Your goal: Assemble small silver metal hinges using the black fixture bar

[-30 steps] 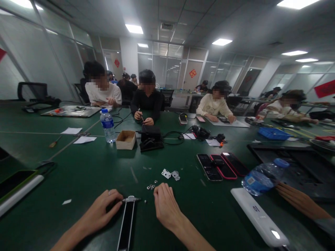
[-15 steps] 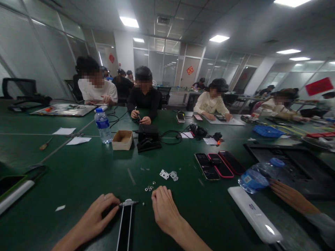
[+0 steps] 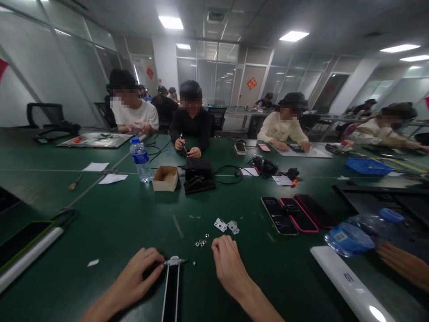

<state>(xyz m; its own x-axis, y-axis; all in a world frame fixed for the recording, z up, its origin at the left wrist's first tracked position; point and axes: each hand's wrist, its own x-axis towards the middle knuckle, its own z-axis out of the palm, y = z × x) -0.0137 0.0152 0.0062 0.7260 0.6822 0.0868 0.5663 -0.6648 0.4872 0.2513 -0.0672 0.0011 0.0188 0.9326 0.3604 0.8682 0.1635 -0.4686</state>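
Observation:
My left hand point(image 3: 139, 275) has its thumb and fingers closed at the left end of a metal crosspiece. That piece caps a long black strip with silver edges point(image 3: 173, 286), which runs out of the picture at the bottom. Fingers curled down, my right hand point(image 3: 231, 264) rests on the table with its fingertips hidden; whether it holds anything does not show. Just left of it lie several small metal nuts point(image 3: 201, 243). Two silver metal plates with holes point(image 3: 220, 225) lie right beyond its knuckles. One tiny light piece point(image 3: 194, 263) sits beside the crosspiece.
Phones point(image 3: 279, 215) lie right of centre. A white case point(image 3: 350, 281) and a water bottle point(image 3: 350, 235) are at the right, near another person's hand point(image 3: 404, 264). Farther back are an open cardboard box point(image 3: 165, 179), another bottle point(image 3: 141, 161) and a black device point(image 3: 198, 172). Several people sit opposite.
The view has turned left, so everything sits farther right in the picture. My right hand has shifted slightly right, away from the nuts. The left stays at the crosspiece.

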